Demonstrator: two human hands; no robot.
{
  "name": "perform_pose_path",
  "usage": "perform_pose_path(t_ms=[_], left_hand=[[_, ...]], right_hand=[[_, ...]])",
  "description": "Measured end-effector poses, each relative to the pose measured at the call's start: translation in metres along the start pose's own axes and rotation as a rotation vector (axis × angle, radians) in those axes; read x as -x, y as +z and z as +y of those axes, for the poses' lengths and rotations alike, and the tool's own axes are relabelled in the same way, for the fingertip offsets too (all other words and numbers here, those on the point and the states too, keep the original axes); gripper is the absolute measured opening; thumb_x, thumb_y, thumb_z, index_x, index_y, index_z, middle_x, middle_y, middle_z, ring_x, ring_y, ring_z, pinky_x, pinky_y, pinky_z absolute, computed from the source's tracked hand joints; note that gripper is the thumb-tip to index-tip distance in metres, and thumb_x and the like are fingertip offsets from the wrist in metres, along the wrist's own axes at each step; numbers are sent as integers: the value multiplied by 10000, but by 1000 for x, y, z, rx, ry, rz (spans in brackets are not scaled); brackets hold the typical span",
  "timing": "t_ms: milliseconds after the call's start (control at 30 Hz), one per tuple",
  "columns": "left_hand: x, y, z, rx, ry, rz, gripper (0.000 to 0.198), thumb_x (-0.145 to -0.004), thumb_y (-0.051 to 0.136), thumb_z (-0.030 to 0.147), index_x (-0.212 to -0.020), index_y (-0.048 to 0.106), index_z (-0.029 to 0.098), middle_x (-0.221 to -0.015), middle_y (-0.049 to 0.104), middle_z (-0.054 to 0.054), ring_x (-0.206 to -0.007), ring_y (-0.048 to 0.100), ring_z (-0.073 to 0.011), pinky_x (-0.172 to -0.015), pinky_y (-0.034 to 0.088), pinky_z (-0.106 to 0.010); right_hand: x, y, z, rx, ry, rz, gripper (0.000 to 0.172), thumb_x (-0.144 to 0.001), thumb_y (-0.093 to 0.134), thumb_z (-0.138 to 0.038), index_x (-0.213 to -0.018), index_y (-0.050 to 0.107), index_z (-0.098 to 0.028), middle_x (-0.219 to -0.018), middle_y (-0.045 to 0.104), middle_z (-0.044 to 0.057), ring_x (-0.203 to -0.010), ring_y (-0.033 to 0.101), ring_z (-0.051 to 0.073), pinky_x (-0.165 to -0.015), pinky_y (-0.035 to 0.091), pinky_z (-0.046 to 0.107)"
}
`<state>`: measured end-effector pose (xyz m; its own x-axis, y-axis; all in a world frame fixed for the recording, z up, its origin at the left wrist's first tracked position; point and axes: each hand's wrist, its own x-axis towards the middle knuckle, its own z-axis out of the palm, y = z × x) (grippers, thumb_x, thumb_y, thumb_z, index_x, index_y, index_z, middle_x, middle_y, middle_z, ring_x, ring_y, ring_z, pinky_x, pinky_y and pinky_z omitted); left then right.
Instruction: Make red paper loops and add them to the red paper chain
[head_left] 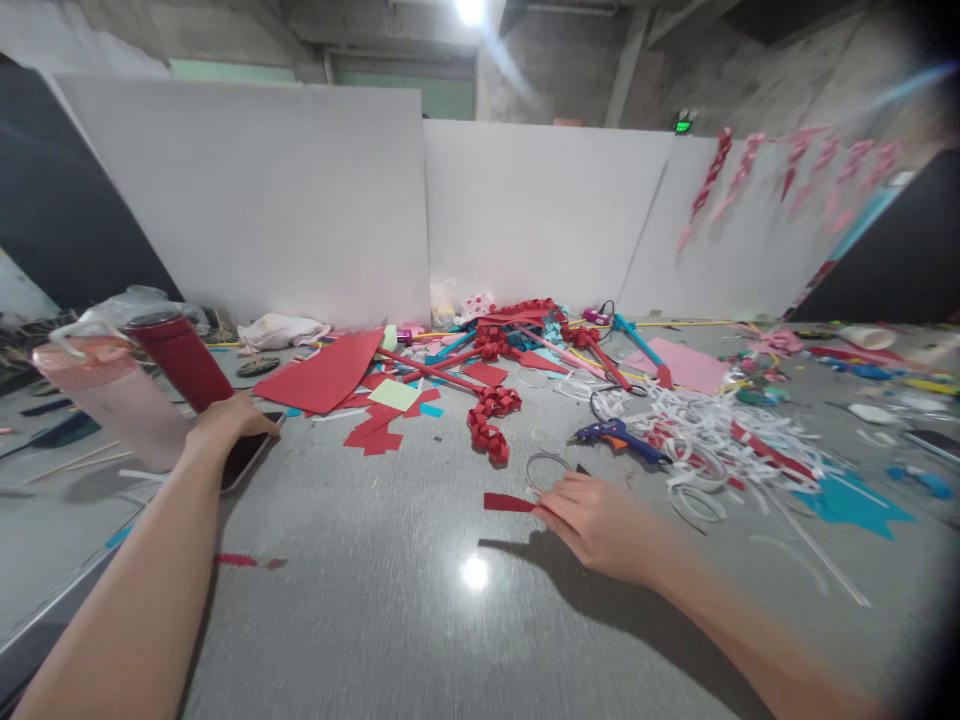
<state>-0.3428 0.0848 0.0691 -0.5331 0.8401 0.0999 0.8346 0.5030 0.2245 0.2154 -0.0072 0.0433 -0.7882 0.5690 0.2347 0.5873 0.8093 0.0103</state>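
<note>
My left hand (227, 428) is at a dark-screened phone (247, 455) on the left of the table, fingers bent over its upper end. A red bottle (180, 355) and a pink bottle (112, 400) stand right beside that hand. Out over the middle of the table, my right hand (592, 515) pinches a narrow red paper strip (506, 503), whose free end points left. A small dark tip shows above my right fingers; I cannot make out what it belongs to. Just beyond lies a blue glue gun (619, 438), near a folded red paper chain (489, 425).
Red paper sheets (330, 375) and a pale green square (394, 395) lie at the back left. White curled strips (701, 440) heap up on the right, beside a blue paper piece (855, 500). White panels (547, 215) stand behind; twisted pink and red streamers (739, 175) hang there.
</note>
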Motion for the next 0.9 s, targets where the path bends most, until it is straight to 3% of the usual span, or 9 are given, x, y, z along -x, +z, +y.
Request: perform_pose_path(t_ms=[133, 400, 533, 767, 900], left_hand=[[7, -8, 10, -123, -98, -183, 485, -582, 805, 441, -642, 393, 194, -617, 566, -4, -886, 648, -272, -741, 486, -308], [-6, 2, -1, -111, -4, -115, 580, -527, 808, 491, -544, 280, 253, -398, 217, 120, -638, 591, -237, -671, 500, -332], [-12, 8, -8, -98, 15, -82, 535, -513, 808, 460, -541, 319, 245, -383, 222, 130, -523, 507, -184, -621, 472, -293], [-14, 9, -9, -112, 23, -74, 529, -516, 812, 476, -551, 342, 235, -388, 210, 132, -539, 525, -194, -645, 457, -276], [-11, 6, -8, -117, 19, -79, 461, -541, 808, 500, -583, 464, 197, -397, 248, 128, -551, 540, -196, -632, 455, -258]], right_hand=[[0, 1, 0, 6, 4, -5, 397, -1087, 333, -274, -940, 680, -150, -798, 675, 72, -753, 597, 205, -789, 404, 368], [1, -4, -2, 3, 15, 11, 404, -1084, 327, -271, -904, 671, -160, -795, 680, 72, -752, 612, 202, -808, 428, 375], [1, -3, -2, -11, 19, 8, 392, -1084, 322, -262, -888, 649, -172, -774, 668, 56, -730, 606, 196, -803, 428, 374], [2, -3, -3, -10, 25, 4, 379, -1083, 324, -258, -876, 631, -177, -769, 657, 50, -735, 604, 198, -803, 422, 369], [1, -3, -2, -13, 27, 5, 376, -1082, 330, -259, -885, 639, -175, -781, 667, 56, -742, 612, 199, -811, 423, 370]])
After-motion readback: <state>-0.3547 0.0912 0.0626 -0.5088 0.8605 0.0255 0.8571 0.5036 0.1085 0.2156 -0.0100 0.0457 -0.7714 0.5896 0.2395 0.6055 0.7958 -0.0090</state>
